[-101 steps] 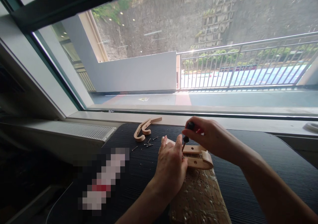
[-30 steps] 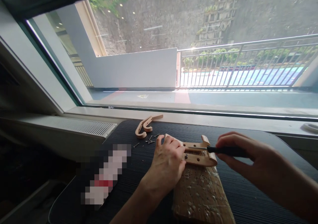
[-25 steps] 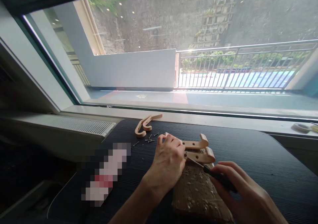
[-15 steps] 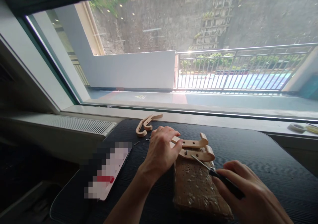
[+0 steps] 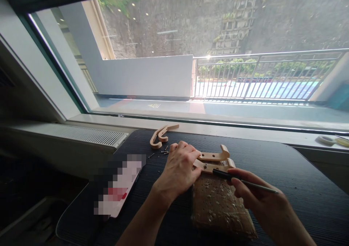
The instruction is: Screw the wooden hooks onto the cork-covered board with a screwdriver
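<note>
My left hand (image 5: 180,167) presses down on the left ends of two wooden hooks, its fingers curled over them. The nearer wooden hook (image 5: 209,168) has a screw standing in one hole; the farther wooden hook (image 5: 216,156) lies alongside it. Both rest at the far end of a tape-wrapped cardboard block (image 5: 218,206) full of small holes. My right hand (image 5: 259,197) grips a screwdriver (image 5: 225,174) turned about: its black handle points left at the nearer hook, and its metal shaft points back right over the hand. My left fingertips are partly hidden.
Two more wooden hooks (image 5: 156,144) lie at the back left of the black table (image 5: 289,187). Several loose screws (image 5: 165,151) lie near them. A blurred pink-and-white flat item (image 5: 122,191) is at the left. A tape roll (image 5: 326,140) sits on the right windowsill.
The screwdriver has been turned round in my right hand: its tip pointed at the nearer hook before, and now its handle does. My left hand still holds the hooks.
</note>
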Action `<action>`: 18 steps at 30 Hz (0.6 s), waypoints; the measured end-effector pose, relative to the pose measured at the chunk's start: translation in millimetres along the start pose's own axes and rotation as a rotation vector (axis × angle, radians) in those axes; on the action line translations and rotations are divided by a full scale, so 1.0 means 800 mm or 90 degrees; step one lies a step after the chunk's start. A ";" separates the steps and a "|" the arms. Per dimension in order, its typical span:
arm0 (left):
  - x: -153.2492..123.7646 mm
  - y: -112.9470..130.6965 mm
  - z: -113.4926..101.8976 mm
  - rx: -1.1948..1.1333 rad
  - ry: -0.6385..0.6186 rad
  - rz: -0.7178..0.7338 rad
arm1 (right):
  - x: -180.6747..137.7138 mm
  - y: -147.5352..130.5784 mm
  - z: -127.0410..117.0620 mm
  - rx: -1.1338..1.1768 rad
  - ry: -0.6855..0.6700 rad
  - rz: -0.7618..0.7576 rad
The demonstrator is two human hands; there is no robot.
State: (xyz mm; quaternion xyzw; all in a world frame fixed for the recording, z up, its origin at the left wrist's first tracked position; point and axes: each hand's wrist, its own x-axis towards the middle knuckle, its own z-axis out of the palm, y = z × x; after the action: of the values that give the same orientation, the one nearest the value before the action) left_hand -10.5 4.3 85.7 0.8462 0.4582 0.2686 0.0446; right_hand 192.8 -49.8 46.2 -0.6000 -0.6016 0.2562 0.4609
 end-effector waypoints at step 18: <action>0.001 0.002 0.016 0.049 -0.030 0.026 | -0.005 0.010 0.018 -0.284 -0.023 -0.322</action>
State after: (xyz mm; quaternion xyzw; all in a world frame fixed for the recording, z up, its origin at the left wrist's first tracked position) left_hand -2.3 6.2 75.7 0.8625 0.4493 0.2320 0.0174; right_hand 183.8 -48.6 31.6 -0.5135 -0.7806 0.0063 0.3562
